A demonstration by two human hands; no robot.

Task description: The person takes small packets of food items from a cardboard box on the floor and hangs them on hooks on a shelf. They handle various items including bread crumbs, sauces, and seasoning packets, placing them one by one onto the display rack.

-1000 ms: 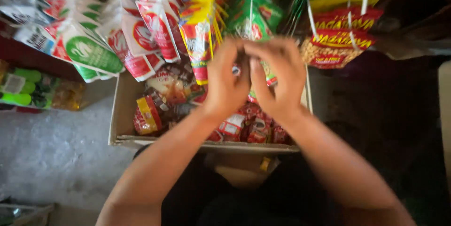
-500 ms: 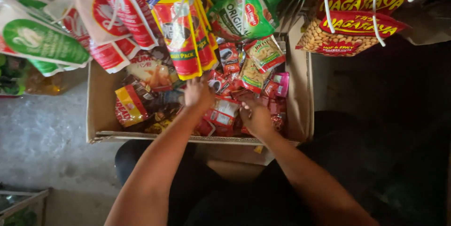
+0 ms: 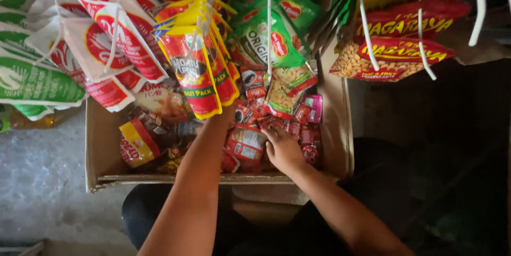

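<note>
An open cardboard box point(image 3: 100, 144) in front of me is packed with snack packets and small red sachets point(image 3: 246, 145). My right hand point(image 3: 282, 148) is down in the box, its fingers curled onto the red sachets near the middle. My left hand point(image 3: 222, 113) reaches further in, and its fingers are hidden under the hanging red and yellow pouches point(image 3: 190, 75). Peanut packets point(image 3: 285, 88) and a pink sachet point(image 3: 311, 108) lie just beyond my right hand.
Above the box hang rows of goods: white and red sachets point(image 3: 106, 48), green pouches point(image 3: 266, 38) and red bags of nuts point(image 3: 394, 48) on white hooks. Grey concrete floor point(image 3: 42, 171) lies to the left. The area to the right is dark.
Both hands came down from the hanging packets into the box. My left hand slid further under the red and yellow pouches, and my right hand settled onto the red sachets.
</note>
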